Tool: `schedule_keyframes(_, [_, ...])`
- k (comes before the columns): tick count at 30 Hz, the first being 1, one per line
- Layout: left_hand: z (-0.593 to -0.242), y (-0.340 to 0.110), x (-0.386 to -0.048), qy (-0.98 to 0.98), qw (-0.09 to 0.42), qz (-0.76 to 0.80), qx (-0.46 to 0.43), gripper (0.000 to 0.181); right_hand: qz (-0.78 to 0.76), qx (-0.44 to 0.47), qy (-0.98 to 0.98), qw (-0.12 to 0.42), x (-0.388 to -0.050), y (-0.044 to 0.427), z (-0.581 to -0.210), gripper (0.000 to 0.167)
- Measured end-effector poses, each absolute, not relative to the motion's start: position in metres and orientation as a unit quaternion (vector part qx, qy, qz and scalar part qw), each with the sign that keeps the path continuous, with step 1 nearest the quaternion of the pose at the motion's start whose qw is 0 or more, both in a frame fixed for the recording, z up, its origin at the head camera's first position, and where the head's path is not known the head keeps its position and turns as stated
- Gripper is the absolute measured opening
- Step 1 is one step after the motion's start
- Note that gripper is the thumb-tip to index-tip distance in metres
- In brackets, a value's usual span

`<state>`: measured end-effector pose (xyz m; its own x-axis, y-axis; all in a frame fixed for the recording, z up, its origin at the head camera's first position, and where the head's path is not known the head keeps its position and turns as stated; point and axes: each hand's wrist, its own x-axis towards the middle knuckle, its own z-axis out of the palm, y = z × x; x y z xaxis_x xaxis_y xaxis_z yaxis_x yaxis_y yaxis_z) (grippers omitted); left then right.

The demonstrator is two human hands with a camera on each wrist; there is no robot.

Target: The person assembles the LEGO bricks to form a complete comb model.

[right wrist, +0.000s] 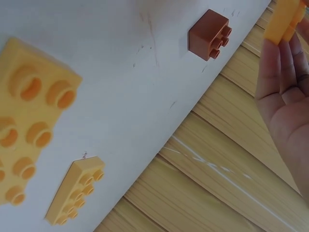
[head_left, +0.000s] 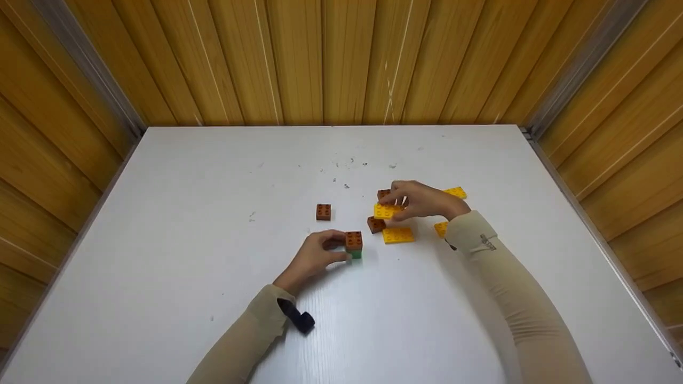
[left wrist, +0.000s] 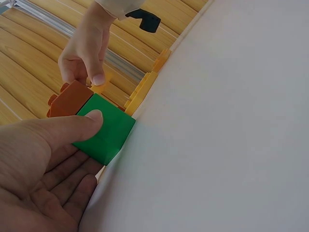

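My left hand (head_left: 316,254) pinches a green brick (left wrist: 107,126), its thumb across one face and its fingers behind. A brown brick (head_left: 354,239) with studs up sits on that green brick, and the pair stands on the table. Over to the right, my right hand (head_left: 419,198) holds a yellow studded brick (head_left: 384,211) between thumb and fingers, above the tabletop. Partly beneath it lies a brown brick (head_left: 375,224); another brown brick (head_left: 383,193) shows behind, half hidden by the fingers. A flat yellow brick (head_left: 398,235) lies just in front of the right hand.
A lone brown brick (head_left: 323,212) stands beyond the left hand. Yellow bricks lie near the right forearm: one behind it (head_left: 455,192), another partly covered by the sleeve (head_left: 441,229). The white table (head_left: 160,224) meets yellow wood-patterned walls (head_left: 347,64) at the back and sides.
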<state>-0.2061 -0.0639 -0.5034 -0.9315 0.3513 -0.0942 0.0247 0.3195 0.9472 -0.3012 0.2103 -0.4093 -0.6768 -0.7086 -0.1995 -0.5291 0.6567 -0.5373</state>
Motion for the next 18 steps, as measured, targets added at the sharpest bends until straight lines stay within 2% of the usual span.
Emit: schedule_keyframes(18, [-0.503, -0.064, -0.206, 0.801, 0.134, 0.57, 0.126, 0.044, -0.221, -0.39, 0.872, 0.199, -0.292, 0.19, -0.405, 0.043])
